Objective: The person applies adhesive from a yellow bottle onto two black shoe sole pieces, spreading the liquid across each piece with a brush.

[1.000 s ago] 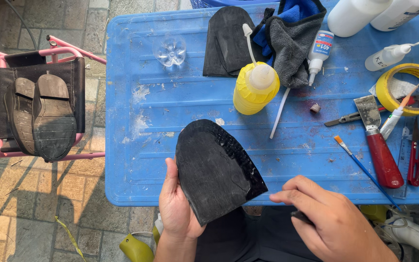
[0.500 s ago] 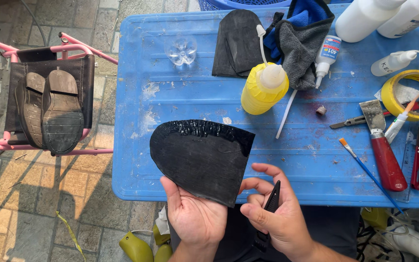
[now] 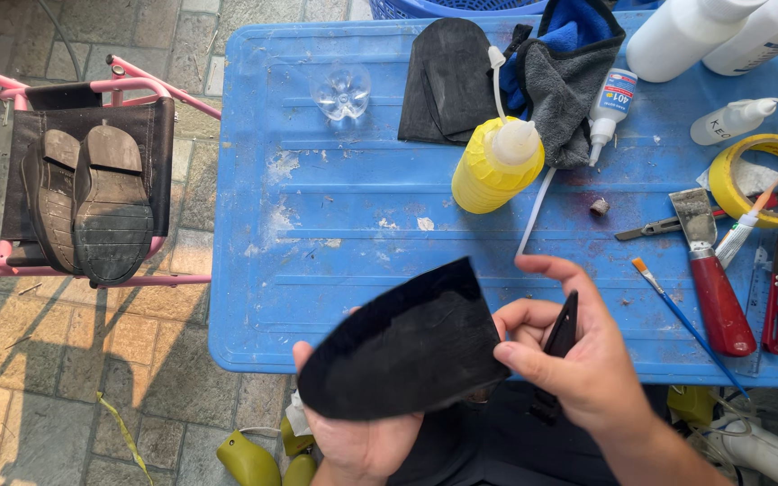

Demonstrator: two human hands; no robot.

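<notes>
Head view: a black rubber sole piece (image 3: 404, 346) is held flat over the near edge of the blue table (image 3: 317, 270), cupped from below by the left hand (image 3: 362, 441), fingers curled up around its lower rim. The sole's right edge is pinched by the right hand (image 3: 578, 360), thumb on top, and a slim black tool (image 3: 558, 335) is clamped between its fingers. A yellow squeeze bottle (image 3: 495, 166) is seen mid-table; a red-handled scraper (image 3: 711, 274) lies to the right.
</notes>
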